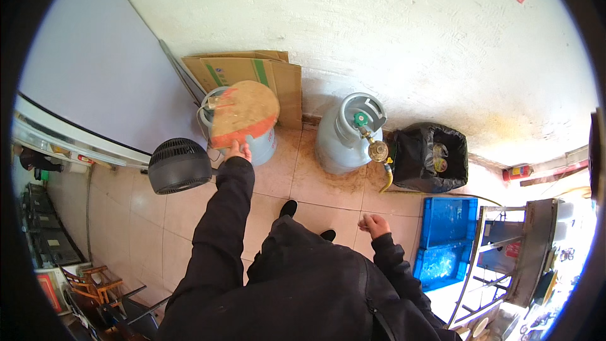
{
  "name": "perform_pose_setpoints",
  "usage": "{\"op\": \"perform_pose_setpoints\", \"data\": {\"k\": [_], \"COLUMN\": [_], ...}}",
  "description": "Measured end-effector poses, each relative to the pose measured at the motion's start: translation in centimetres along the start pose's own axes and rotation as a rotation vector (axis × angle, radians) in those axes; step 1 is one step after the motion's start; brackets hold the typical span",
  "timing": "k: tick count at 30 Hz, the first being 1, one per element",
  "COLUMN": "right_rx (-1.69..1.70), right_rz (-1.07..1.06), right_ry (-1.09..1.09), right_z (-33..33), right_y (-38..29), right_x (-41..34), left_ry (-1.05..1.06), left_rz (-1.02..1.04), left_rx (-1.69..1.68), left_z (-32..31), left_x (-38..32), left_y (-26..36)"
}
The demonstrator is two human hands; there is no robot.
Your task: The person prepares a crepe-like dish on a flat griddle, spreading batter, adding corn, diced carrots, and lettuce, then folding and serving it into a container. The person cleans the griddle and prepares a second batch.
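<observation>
My left hand grips the near edge of a flat, round-edged brown board with orange-red painted areas; whether it is wood or card I cannot tell. The board lies over a grey gas cylinder, hiding most of its top; the cylinder's collar ring shows at the left. Lower right of centre, my right hand hangs with its fingers curled, and no object shows in it. Ahead of it stands a second grey gas cylinder with a green valve knob and a brass-coloured regulator joined to a yellow hose.
A black fan is left of my arm. Flattened cardboard leans on the wall. A black-lined bin stands beside the second cylinder. Blue plastic crates and a metal-framed stand are at right, wooden chairs at lower left.
</observation>
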State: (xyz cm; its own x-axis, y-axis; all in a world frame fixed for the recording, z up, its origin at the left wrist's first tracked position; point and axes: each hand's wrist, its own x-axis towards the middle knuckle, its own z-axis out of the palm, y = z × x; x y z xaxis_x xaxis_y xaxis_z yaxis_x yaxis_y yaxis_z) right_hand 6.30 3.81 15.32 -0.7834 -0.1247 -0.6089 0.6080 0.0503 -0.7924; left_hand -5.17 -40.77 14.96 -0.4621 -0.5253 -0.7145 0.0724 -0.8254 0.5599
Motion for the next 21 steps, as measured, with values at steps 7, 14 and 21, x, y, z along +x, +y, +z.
{"op": "perform_pose_setpoints", "data": {"k": [7,14,21], "right_rx": [0.051,0.068,0.019], "right_rz": [0.238,0.365,0.257], "right_ry": [0.33,0.335,0.315], "right_z": [0.5,4.4,7.2], "right_y": [5.5,7.4,8.1], "right_x": [-3.5,-4.1,-4.0], "left_ry": [0.089,0.19,-0.16], "left_rz": [0.086,-0.052,-0.382], "left_rx": [0.073,0.03,0.191], "left_z": [-1.1,-4.9,-8.7], "left_x": [12.4,19.9,27.8], "left_y": [7.1,7.2,6.9]}}
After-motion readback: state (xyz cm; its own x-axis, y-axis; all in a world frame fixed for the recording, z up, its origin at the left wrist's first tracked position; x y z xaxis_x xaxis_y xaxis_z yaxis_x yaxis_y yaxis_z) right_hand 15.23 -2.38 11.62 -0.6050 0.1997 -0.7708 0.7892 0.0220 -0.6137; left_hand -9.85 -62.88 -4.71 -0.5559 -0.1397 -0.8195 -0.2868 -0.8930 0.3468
